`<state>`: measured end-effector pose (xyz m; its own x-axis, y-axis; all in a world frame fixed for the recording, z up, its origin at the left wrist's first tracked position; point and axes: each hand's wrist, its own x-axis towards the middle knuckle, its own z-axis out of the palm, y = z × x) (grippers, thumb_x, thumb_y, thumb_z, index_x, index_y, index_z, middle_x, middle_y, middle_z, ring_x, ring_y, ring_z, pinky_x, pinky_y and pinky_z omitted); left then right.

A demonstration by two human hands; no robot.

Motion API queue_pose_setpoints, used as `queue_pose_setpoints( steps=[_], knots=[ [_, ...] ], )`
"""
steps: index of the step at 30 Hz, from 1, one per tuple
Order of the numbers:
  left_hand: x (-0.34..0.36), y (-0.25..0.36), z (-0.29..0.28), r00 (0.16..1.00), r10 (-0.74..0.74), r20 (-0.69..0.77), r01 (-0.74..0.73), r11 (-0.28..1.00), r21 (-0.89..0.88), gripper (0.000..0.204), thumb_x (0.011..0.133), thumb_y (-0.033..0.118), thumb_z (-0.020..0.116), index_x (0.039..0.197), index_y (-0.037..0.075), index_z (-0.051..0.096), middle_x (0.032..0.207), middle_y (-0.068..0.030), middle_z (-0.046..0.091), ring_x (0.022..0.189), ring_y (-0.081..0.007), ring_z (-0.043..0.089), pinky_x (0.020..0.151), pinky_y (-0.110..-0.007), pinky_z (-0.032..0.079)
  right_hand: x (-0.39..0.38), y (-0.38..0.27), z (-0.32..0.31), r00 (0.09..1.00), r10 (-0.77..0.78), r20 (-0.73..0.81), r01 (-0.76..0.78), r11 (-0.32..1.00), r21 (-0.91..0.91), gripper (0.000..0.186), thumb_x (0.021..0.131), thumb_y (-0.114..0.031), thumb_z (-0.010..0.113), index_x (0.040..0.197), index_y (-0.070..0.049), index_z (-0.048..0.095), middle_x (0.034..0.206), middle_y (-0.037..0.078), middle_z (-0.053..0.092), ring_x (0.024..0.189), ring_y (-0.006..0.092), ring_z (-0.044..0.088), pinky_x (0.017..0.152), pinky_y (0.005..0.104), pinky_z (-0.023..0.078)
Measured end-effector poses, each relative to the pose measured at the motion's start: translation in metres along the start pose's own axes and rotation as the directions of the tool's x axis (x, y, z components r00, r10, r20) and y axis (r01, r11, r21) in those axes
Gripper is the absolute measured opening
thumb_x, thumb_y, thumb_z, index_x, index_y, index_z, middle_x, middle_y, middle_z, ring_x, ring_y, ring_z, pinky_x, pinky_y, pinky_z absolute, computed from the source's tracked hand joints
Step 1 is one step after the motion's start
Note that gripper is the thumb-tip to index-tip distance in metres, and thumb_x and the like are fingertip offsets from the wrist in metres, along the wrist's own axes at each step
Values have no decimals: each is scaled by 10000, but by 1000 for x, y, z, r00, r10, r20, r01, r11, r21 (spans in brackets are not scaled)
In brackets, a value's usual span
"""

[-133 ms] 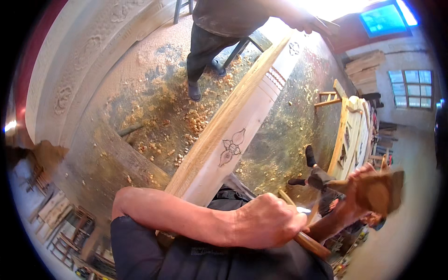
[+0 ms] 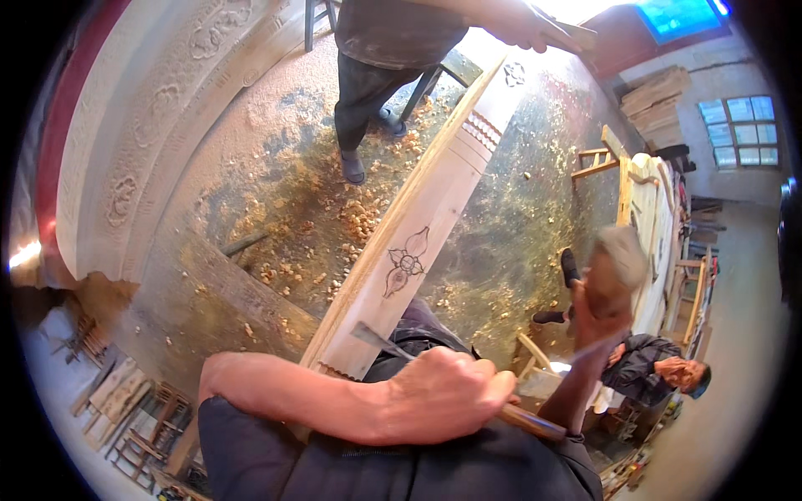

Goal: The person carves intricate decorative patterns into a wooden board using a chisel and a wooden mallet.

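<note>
My left hand (image 2: pixel 447 394) is closed round a chisel. The chisel's flat metal blade (image 2: pixel 378 338) points up-left over the near part of a long pale wooden beam (image 2: pixel 443 188), and its wooden handle (image 2: pixel 535 422) sticks out to the right. Whether the blade touches the wood I cannot tell. A flower outline (image 2: pixel 407 261) marks the beam's face, with notched rows (image 2: pixel 482 132) cut across it farther off. To the right, my blurred right hand (image 2: pixel 591 321) grips a wooden mallet, its head (image 2: pixel 616 259) raised beside the beam.
Another person (image 2: pixel 393 37) stands beyond the beam, a hand (image 2: pixel 518 29) holding a tool. A seated person (image 2: pixel 656 367) is at the right, near a workbench (image 2: pixel 647 225). Wood shavings (image 2: pixel 363 213) cover parts of the floor. A large carved panel (image 2: pixel 167 117) rises at the left.
My left hand has shifted left with the chisel, and the blade now shows over the beam. The mallet in my right hand has swung up and to the left.
</note>
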<state>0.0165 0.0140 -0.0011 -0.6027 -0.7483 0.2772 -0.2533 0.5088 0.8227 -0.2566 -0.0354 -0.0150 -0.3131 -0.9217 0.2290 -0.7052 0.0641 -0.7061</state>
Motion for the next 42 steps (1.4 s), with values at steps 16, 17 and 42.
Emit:
queue_pose_setpoints(
  steps=[16, 17, 42],
  knots=[
    [-54, -12, -31, 919, -393, 26, 375, 895, 243, 413, 875, 300, 817, 725, 89, 495, 644, -84, 514, 563, -284, 593, 498, -412, 446, -194, 296, 99, 585, 596, 549, -495, 799, -340, 426, 674, -163, 819, 1054, -16, 693, 841, 53, 706, 727, 167, 674, 669, 338, 546],
    [-57, -12, -33, 912, -408, 41, 383, 885, 264, 383, 879, 287, 805, 742, 93, 505, 657, -78, 526, 578, -284, 603, 509, -414, 459, -200, 299, 97, 595, 599, 536, -483, 800, -357, 451, 668, -178, 842, 1065, -13, 705, 878, 61, 725, 762, 164, 677, 704, 342, 551],
    [-39, -6, -101, 498, -324, -804, -64, 911, -407, 369, 1041, 315, 674, 1230, 24, 545, 957, -126, 638, 819, -231, 652, 728, -379, 568, -188, 339, 92, 345, 769, 538, -750, 570, -334, 433, 684, -33, 808, 1091, -26, 663, 790, 51, 648, 607, 175, 601, 558, 339, 483]
  ],
)
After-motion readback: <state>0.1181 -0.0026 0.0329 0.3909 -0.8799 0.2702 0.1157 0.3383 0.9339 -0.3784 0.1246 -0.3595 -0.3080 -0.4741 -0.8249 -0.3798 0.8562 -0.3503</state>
